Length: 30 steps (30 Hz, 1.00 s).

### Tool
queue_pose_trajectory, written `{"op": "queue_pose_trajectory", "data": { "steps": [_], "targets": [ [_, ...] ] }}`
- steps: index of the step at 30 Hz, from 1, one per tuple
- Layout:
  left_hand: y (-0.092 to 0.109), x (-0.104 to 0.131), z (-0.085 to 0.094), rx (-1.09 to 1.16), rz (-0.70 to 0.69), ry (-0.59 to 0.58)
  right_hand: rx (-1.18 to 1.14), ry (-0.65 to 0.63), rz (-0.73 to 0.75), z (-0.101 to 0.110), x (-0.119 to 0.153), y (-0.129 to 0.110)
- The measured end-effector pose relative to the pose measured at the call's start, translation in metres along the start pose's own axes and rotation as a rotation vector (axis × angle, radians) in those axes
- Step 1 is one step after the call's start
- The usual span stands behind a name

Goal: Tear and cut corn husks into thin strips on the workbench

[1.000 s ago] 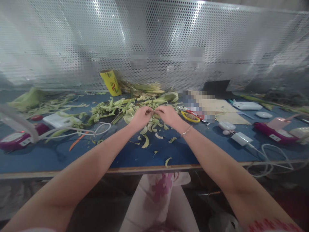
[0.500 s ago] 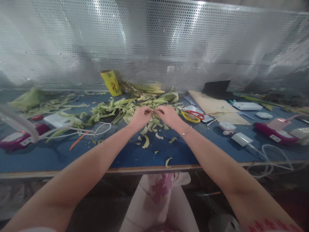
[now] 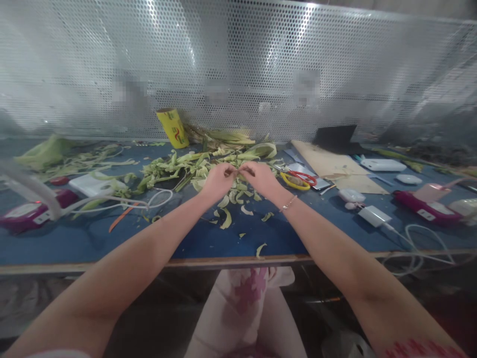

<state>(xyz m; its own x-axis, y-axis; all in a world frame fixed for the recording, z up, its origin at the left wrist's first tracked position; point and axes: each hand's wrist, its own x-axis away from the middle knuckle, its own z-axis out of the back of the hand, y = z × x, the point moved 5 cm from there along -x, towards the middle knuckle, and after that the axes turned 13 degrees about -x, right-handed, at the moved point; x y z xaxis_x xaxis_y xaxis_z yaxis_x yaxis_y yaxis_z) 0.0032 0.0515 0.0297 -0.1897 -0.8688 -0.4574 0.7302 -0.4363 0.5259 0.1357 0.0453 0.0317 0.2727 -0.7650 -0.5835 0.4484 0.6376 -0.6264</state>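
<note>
My left hand (image 3: 220,179) and my right hand (image 3: 260,177) meet over a heap of pale green leaves and stalks (image 3: 167,170). Thumb and forefinger of each are pinched together, tips almost touching; whatever small piece lies between them is too small to make out. Below the fingers are curled pale green scraps (image 3: 225,219) scattered on the blue tabletop (image 3: 208,243). Right of my right hand lie scissors (image 3: 298,180) with red and yellow handles.
Behind the heap leans a yellow tube (image 3: 173,129). Purple power strips (image 3: 425,206) sit at both sides, with white cables (image 3: 421,243) trailing about. Brown cardboard (image 3: 328,161) lies at right. A perforated metal panel (image 3: 238,59) closes off the back.
Both hands stay pinched in nearly the same place above the heap. The view has shifted very slightly; nothing else visibly differs.
</note>
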Motion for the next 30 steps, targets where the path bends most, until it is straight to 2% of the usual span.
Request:
{"op": "queue_pose_trajectory", "data": {
  "steps": [8,14,17,21,25,30],
  "targets": [
    [0.009,0.000,0.006,-0.241,-0.154,0.071,-0.030,0.012,-0.050,0.000,-0.002,0.002],
    [0.011,0.003,0.002,-0.361,-0.206,0.063,0.032,0.026,-0.042,-0.007,0.000,0.003],
    [0.010,0.000,0.002,-0.402,-0.188,0.020,0.060,0.000,-0.050,-0.009,-0.001,0.004],
    [0.006,-0.009,0.009,-0.344,-0.104,-0.064,-0.002,-0.076,-0.129,-0.007,-0.004,0.012],
    [0.003,-0.013,0.002,-0.286,-0.089,-0.231,-0.102,-0.064,-0.197,-0.002,-0.003,0.022],
    [-0.001,-0.012,-0.011,-0.210,-0.117,-0.205,-0.234,-0.028,-0.294,-0.006,0.002,0.032]
  ]
}}
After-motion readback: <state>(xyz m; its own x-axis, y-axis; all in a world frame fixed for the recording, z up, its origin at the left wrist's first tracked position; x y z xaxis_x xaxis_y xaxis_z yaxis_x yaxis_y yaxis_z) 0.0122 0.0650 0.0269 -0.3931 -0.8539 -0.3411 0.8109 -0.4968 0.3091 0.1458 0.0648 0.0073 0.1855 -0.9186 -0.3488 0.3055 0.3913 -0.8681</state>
